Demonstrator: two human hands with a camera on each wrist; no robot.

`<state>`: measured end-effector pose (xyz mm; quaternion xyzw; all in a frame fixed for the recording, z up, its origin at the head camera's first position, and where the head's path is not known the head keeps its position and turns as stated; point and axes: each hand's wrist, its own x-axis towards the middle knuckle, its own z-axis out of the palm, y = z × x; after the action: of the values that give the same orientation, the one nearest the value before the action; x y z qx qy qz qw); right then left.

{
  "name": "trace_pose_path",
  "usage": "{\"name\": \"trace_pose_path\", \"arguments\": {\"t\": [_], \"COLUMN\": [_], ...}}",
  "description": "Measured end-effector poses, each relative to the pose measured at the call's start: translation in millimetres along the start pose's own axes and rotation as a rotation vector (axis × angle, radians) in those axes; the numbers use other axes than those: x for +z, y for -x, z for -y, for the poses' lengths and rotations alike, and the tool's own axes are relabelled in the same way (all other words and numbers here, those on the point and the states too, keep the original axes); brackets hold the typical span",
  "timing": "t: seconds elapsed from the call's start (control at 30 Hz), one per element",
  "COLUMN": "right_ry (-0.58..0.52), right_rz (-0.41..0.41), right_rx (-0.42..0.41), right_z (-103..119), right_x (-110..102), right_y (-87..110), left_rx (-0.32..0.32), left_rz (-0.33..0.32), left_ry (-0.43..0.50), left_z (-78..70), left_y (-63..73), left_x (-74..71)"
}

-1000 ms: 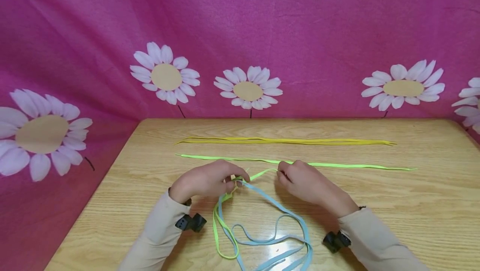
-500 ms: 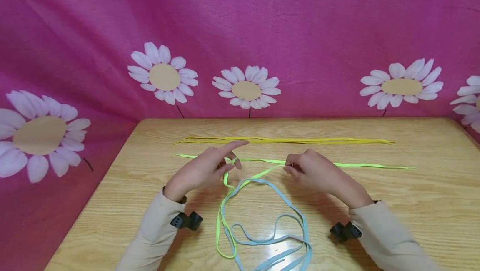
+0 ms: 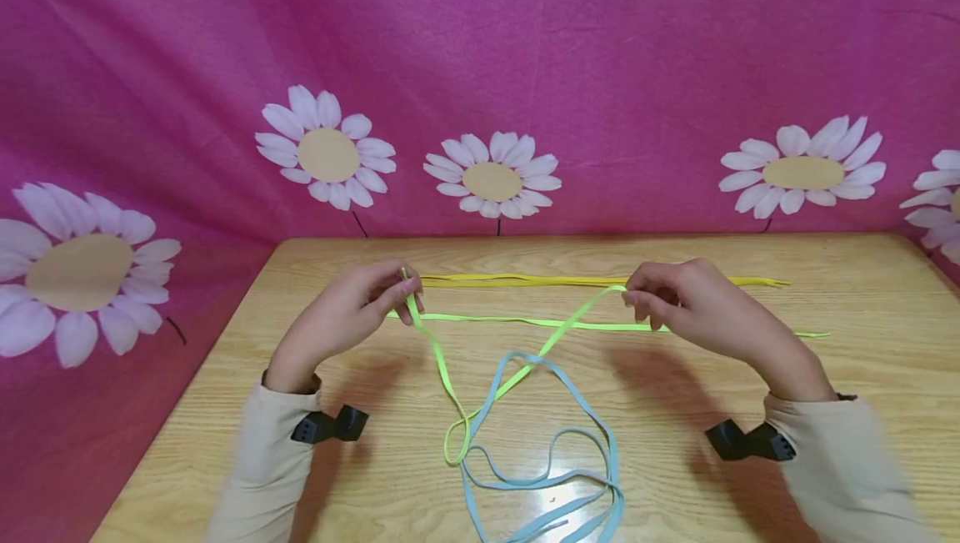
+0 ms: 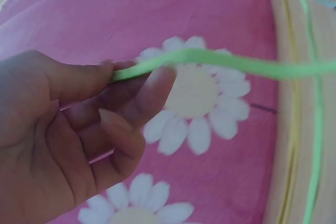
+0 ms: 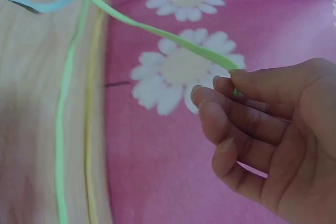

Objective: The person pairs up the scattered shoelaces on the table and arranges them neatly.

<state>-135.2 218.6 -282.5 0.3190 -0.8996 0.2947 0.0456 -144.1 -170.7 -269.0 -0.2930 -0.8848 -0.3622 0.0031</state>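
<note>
Green lace (image 3: 450,376), held up off the table (image 3: 750,476) by both ends, sags into a loop whose bottom sits near 6 o'clock, threaded through the blue lace (image 3: 558,485) that lies coiled at the near edge. From that loop one strand climbs toward 10 o'clock, where the left hand (image 3: 341,318) pinches it between thumb and fingertips (image 4: 157,80); the other strand rises toward 2 o'clock to the right hand (image 3: 701,305), pinched the same way (the wrist view shows the end tucked under the thumb). Beyond the hands a second green lace (image 3: 600,324) lies straight across the wood, and past it, toward 12 o'clock, a yellow lace (image 3: 570,280).
</note>
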Motion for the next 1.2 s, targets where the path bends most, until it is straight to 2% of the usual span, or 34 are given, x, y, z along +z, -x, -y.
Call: {"name": "trace_pose_path", "arguments": {"t": [0.1,0.23,0.33,0.47,0.6,0.77,0.9,1.03,1.2], "right_ry": [0.020,0.069,0.100,0.113,0.100,0.074,0.047,0.047,0.055], "right_rz": [-0.028,-0.071,-0.100,-0.128,-0.150,-0.132,-0.093,-0.051,-0.052], "right_rx": [0.016,0.085,0.123,0.147,0.199,0.288,0.331,0.370,0.440], "right_z": [-4,-13,-24,-42,-59,-80,-98,-113,-124], "right_x": [-10,-23,-33,-42,-45,-43,-37,-33,-35], "right_y": [6.4,18.3,30.8,49.7,70.9,97.4,107.4,115.0,132.1], "left_rx": [-0.022,-0.068,-0.060,-0.100,-0.192,-0.242,-0.291,-0.315,-0.325], "left_rz": [-0.069,-0.163,-0.232,-0.280,-0.267,-0.276,-0.258,-0.222,-0.210], "left_ry": [-0.044,-0.113,-0.144,-0.144,-0.124,-0.082,-0.099,-0.101,-0.022], "left_z": [4.5,11.3,19.4,29.3,33.5,38.7,48.2,58.9,70.6], "left_y": [6.3,14.1,18.7,23.6,24.6,30.0,41.5,47.3,39.7], "left_x": [-12.4,-27.3,-36.2,-42.8,-42.5,-43.1,-47.0,-47.2,-41.1]}}
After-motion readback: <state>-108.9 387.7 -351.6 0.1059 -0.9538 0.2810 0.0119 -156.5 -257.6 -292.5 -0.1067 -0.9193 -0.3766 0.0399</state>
